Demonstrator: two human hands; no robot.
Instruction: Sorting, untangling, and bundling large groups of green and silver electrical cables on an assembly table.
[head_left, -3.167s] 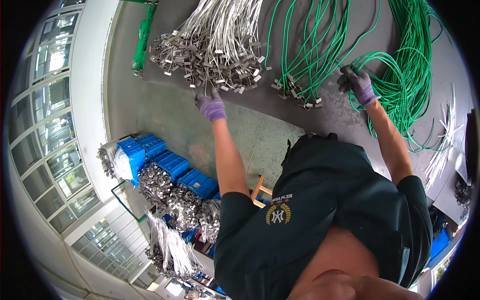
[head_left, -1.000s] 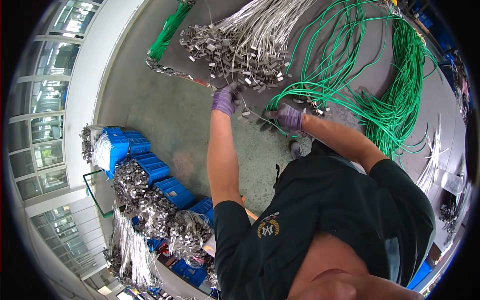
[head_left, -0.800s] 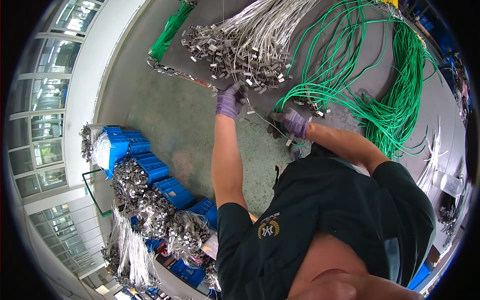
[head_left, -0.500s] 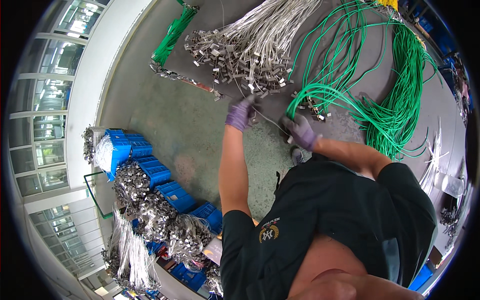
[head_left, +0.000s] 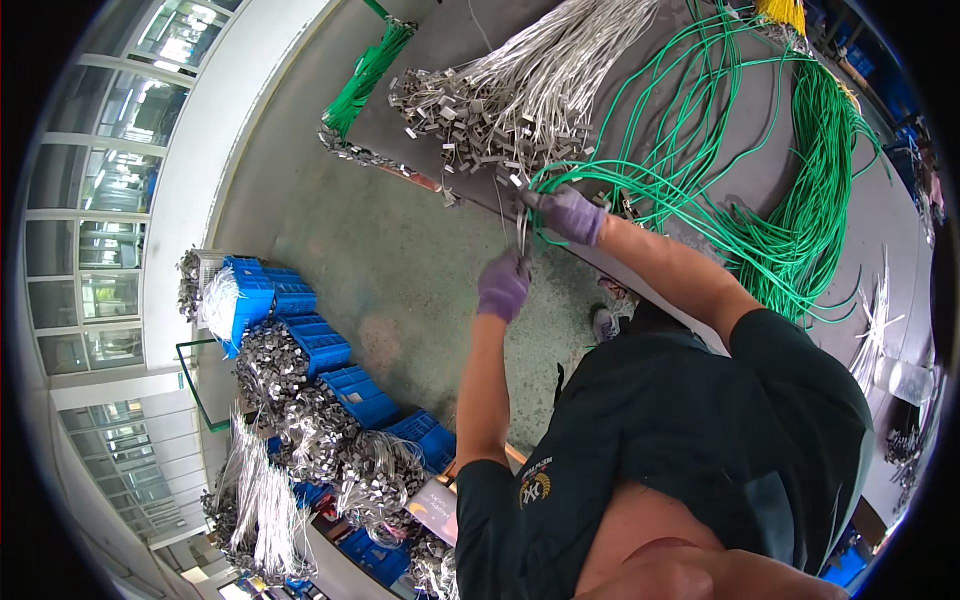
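My left hand (head_left: 503, 283), in a purple glove, is closed round a thin grey-white wire (head_left: 523, 232) beyond the table's near edge, over the floor. Farther up, my right hand (head_left: 567, 213), gloved alike, is closed on a bunch of green wires (head_left: 640, 173) that loops over and round its fingers. Its fingertips meet the upper end of the grey-white wire; the exact grip there is too small to make out. Just beyond lies a big bundle of silvery wires (head_left: 560, 60) with small metal pieces (head_left: 450, 110) at their ends.
A thick hank of green wires (head_left: 822, 190) lies on the grey table (head_left: 880, 235) at right. Another green bundle (head_left: 370, 80) hangs at the far-left table corner. Blue crates (head_left: 355, 395) and heaps of metal-ended wires (head_left: 290, 390) stand at left. White wires (head_left: 875, 325) lie far right.
My right hand has moved left and away from me, carrying the green bunch. My left hand has come down nearer my body, so the grey-white wire now runs upright between them.
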